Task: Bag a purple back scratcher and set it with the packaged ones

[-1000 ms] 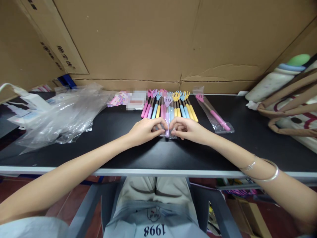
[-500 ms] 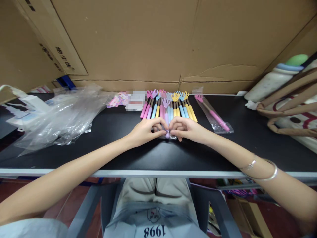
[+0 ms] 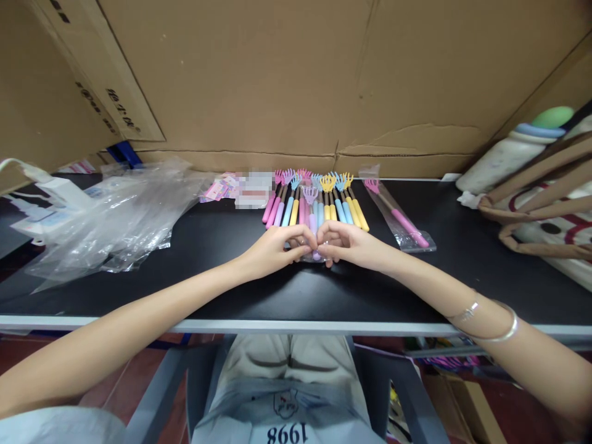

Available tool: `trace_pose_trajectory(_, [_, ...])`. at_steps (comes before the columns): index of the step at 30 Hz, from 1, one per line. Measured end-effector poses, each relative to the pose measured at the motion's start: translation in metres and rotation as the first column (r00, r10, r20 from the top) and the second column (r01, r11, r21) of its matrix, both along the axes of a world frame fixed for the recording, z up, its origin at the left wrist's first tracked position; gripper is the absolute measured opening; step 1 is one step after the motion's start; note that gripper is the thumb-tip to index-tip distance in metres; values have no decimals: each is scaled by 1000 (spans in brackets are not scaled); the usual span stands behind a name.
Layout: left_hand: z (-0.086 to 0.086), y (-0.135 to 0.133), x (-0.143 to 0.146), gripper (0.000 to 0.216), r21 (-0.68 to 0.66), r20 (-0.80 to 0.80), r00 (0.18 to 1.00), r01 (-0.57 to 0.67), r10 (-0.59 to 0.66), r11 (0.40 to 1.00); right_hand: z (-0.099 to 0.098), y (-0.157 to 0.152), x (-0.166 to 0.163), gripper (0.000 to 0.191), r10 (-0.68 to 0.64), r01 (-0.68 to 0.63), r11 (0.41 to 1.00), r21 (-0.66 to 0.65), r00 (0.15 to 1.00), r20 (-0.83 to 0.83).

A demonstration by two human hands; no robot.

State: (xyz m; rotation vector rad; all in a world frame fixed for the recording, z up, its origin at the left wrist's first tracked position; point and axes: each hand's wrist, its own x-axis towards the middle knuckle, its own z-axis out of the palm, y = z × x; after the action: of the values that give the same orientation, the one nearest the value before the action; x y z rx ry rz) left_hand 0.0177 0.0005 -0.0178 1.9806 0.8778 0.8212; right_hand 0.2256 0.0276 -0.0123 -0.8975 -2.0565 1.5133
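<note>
Lilac scratcher's (image 3: 312,217) handle end behind both hands, label (image 3: 252,189) blurred

A black table (image 3: 462,271) stands against a wall of brown cardboard sheets (image 3: 287,74).

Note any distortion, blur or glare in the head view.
Head view: wide-angle lens bows the table edge; a blurred patch sits behind the left hand; soft glare on the plastic bags; both hands and the purple scratcher look sharp.
</note>
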Motion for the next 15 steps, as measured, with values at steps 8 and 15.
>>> trace_pose_trajectory(8, [1, -2, 0, 5, -45, 43, 999, -5, 7, 999, 5, -6, 2, 16, 80, -73, 978, 198, 996, -27])
trace_pose_trajectory(15, [2, 2, 0, 19, -97, 197, 980, -10, 29, 995, 19, -11, 5, 14, -37, 69, 934, 350, 994, -99])
